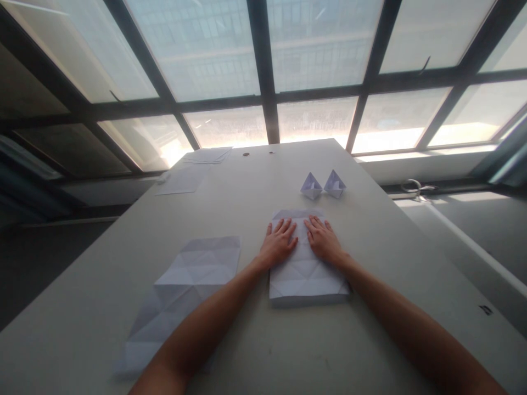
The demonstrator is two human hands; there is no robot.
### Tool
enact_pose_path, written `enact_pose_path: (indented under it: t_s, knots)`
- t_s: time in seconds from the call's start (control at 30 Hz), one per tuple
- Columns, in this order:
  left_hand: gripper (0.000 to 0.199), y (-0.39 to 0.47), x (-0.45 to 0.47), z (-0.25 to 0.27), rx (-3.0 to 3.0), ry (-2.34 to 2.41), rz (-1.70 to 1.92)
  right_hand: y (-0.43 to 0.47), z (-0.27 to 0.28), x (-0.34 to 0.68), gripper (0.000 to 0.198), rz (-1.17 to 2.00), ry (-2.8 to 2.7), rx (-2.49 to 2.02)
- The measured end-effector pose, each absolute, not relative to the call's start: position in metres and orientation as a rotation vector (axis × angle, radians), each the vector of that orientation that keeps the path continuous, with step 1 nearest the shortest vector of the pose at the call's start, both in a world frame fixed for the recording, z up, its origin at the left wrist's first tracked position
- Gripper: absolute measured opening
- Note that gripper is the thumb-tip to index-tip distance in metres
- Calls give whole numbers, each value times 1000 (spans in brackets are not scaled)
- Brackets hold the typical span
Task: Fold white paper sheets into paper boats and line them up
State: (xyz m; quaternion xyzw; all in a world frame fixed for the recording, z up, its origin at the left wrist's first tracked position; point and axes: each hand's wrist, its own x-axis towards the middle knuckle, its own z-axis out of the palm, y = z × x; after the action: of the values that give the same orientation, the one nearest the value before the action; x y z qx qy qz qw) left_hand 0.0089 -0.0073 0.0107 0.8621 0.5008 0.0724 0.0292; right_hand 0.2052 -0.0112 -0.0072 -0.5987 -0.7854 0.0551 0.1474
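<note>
A creased white sheet of paper (307,274) lies on the table in front of me, its near edge bent up off the surface. My left hand (280,241) rests flat on its left side, fingers spread. On the right side my right hand (322,238) lies flat too, fingers pointing inward and away. Both hands press on the upper half of the sheet, a small gap between them. To the left, partly hidden behind my left forearm, lies a second creased sheet (197,263) with crossing fold lines.
Two folded paper boats (312,186) stand side by side beyond my hands. Flat paper sheets (183,180) lie at the table's far left. The white table (255,203) reaches toward large framed windows (222,49). A white pipe (473,241) runs beyond the table's right edge.
</note>
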Motion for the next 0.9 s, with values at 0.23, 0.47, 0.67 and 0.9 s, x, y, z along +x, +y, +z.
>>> enact_pose_path:
  t_s: [0.23, 0.47, 0.67, 0.9]
  knots:
    - [56, -8, 9, 13, 2639, 1532, 228, -12, -7, 205, 53, 147, -2252, -1754]
    - [56, -8, 9, 14, 2622, 1521, 235, -11, -4, 209, 55, 123, -2169, -1893]
    - [57, -7, 10, 12, 2622, 1515, 240, -8, -6, 218, 54, 89, -2061, -1961]
    - [57, -6, 10, 11, 2635, 1521, 249, -4, -4, 222, 54, 118, -1951, -1869]
